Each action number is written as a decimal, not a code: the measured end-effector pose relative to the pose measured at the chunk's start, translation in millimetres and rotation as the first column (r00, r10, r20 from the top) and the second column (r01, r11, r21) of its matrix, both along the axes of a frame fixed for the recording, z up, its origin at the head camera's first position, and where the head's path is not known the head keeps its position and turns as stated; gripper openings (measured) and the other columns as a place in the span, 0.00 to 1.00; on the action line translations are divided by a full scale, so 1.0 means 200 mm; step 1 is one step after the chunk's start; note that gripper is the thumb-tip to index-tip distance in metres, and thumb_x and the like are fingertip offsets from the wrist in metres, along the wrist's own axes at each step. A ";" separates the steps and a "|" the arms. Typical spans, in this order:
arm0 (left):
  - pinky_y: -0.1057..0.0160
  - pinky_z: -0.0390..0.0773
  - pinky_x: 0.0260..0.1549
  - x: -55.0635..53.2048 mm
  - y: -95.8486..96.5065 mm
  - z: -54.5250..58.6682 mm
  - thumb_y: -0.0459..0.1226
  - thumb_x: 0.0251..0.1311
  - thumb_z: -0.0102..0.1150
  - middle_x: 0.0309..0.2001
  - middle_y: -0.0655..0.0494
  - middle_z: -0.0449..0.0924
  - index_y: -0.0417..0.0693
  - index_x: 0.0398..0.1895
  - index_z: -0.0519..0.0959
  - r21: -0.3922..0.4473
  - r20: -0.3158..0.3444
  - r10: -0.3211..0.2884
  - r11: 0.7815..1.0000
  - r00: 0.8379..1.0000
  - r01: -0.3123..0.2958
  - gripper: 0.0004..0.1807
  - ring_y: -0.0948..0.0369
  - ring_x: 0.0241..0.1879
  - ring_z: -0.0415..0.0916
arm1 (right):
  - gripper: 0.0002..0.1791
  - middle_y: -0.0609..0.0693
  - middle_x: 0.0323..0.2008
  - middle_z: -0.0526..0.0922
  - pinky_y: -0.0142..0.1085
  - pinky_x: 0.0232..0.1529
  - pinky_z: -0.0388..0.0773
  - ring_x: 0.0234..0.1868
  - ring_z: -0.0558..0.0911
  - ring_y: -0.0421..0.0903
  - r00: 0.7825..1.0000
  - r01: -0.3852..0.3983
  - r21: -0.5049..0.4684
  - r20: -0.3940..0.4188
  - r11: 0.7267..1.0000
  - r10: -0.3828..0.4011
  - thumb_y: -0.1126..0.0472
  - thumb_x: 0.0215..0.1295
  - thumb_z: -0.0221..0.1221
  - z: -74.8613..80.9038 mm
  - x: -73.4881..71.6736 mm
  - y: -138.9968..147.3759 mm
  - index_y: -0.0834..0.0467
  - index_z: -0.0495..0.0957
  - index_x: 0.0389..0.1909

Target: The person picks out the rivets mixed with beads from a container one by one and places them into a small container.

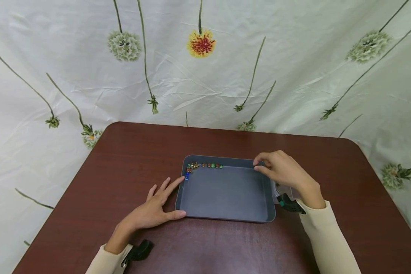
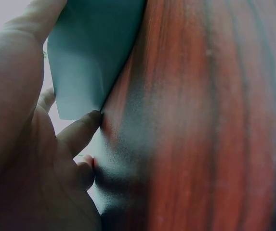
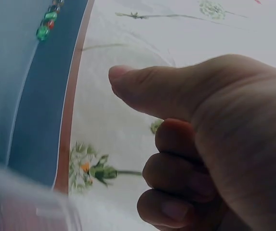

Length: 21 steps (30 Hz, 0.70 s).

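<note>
A grey shallow tray (image 1: 229,194) lies on the table. Small shiny beads line its back left corner: blue beads (image 1: 186,176), gold ones (image 1: 193,165) and a short row of red and green beads (image 1: 213,165) along the back wall. My left hand (image 1: 154,211) spreads its fingers at the tray's left side, index fingertip by the blue beads and thumb at the front left corner. Over the back right corner hovers my right hand (image 1: 284,167), thumb and index finger close together, other fingers curled in the right wrist view. I cannot tell whether a bead is between them.
A clear plastic box (image 1: 287,190) stands right of the tray, partly hidden under the right wrist. Behind the brown wooden table (image 1: 150,144) hangs a white cloth (image 1: 178,87) with a flower print. Black wrist cameras sit at both cuffs.
</note>
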<state>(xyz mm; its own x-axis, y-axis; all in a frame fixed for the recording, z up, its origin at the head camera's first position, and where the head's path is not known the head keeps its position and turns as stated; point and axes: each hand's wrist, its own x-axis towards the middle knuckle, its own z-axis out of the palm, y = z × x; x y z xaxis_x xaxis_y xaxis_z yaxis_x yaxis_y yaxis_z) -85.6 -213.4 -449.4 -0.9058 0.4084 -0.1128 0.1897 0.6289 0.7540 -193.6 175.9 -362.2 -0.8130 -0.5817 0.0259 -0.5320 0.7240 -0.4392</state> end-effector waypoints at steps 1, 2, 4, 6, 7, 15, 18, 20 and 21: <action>0.31 0.25 0.69 0.00 0.00 0.00 0.57 0.61 0.66 0.81 0.50 0.47 0.71 0.81 0.45 0.001 0.001 0.000 1.000 1.000 0.000 0.51 0.41 0.80 0.31 | 0.07 0.40 0.14 0.57 0.29 0.19 0.55 0.13 0.57 0.35 1.000 -0.004 0.004 0.001 1.000 0.004 0.58 0.69 0.64 0.00 0.00 -0.02 0.56 0.85 0.44; 0.32 0.25 0.69 0.00 0.00 0.00 0.57 0.61 0.66 0.81 0.50 0.47 0.70 0.81 0.45 0.001 0.002 0.000 1.000 1.000 0.000 0.51 0.41 0.80 0.31 | 0.08 0.40 0.13 0.57 0.29 0.19 0.54 0.13 0.56 0.36 1.000 -0.010 0.007 0.001 1.000 0.010 0.58 0.69 0.64 0.00 0.00 -0.03 0.56 0.85 0.44; 0.32 0.25 0.69 0.00 0.00 0.00 0.57 0.61 0.66 0.81 0.50 0.47 0.70 0.81 0.45 0.002 0.003 0.001 1.000 1.000 -0.001 0.52 0.41 0.80 0.31 | 0.08 0.41 0.14 0.58 0.29 0.19 0.54 0.14 0.57 0.36 1.000 -0.025 0.018 -0.006 1.000 0.025 0.58 0.69 0.64 0.01 0.00 -0.07 0.56 0.85 0.44; 0.32 0.25 0.69 0.00 0.00 0.00 0.57 0.61 0.66 0.81 0.50 0.47 0.69 0.81 0.45 0.003 0.002 0.002 1.000 1.000 -0.002 0.52 0.41 0.80 0.31 | 0.08 0.41 0.14 0.60 0.30 0.19 0.55 0.15 0.59 0.37 0.999 -0.039 0.029 -0.011 0.999 0.039 0.58 0.69 0.64 0.01 -0.01 -0.10 0.55 0.85 0.44; 0.32 0.25 0.69 0.00 0.00 0.00 0.57 0.61 0.66 0.81 0.50 0.47 0.69 0.81 0.45 0.003 0.001 0.003 1.000 1.000 -0.003 0.52 0.41 0.80 0.31 | 0.08 0.41 0.14 0.61 0.30 0.19 0.55 0.16 0.59 0.37 0.999 -0.046 0.034 -0.014 0.998 0.046 0.58 0.69 0.64 0.01 -0.02 -0.12 0.55 0.85 0.44; 0.31 0.25 0.69 0.00 0.00 -0.01 0.57 0.61 0.66 0.81 0.51 0.47 0.70 0.81 0.45 0.002 -0.001 -0.001 1.000 1.000 0.001 0.51 0.41 0.80 0.31 | 0.08 0.41 0.13 0.61 0.30 0.19 0.54 0.16 0.59 0.36 0.994 -0.105 0.054 -0.010 0.993 0.106 0.57 0.68 0.65 0.00 -0.05 -0.23 0.54 0.85 0.44; 0.32 0.25 0.69 0.00 0.00 -0.01 0.58 0.61 0.66 0.81 0.51 0.47 0.69 0.81 0.45 0.001 0.000 0.000 1.000 1.000 0.000 0.51 0.41 0.80 0.31 | 0.09 0.40 0.13 0.62 0.30 0.19 0.54 0.15 0.59 0.36 0.991 -0.130 0.059 -0.003 0.990 0.130 0.56 0.68 0.65 -0.01 -0.05 -0.27 0.55 0.85 0.45; 0.32 0.25 0.69 0.00 0.00 -0.01 0.57 0.61 0.66 0.81 0.51 0.47 0.69 0.81 0.45 0.002 -0.001 0.001 1.000 1.000 -0.001 0.52 0.41 0.80 0.31 | 0.09 0.40 0.12 0.62 0.30 0.19 0.54 0.15 0.60 0.36 0.989 -0.146 0.060 -0.005 0.987 0.146 0.56 0.68 0.65 -0.02 -0.05 -0.30 0.55 0.85 0.45; 0.32 0.25 0.69 0.00 0.00 -0.01 0.57 0.61 0.66 0.81 0.51 0.47 0.69 0.81 0.45 0.003 -0.002 0.000 1.000 1.000 0.000 0.52 0.41 0.80 0.31 | 0.09 0.40 0.12 0.62 0.30 0.19 0.55 0.15 0.60 0.36 0.988 -0.151 0.061 -0.006 0.987 0.152 0.55 0.68 0.65 -0.02 -0.06 -0.31 0.55 0.85 0.45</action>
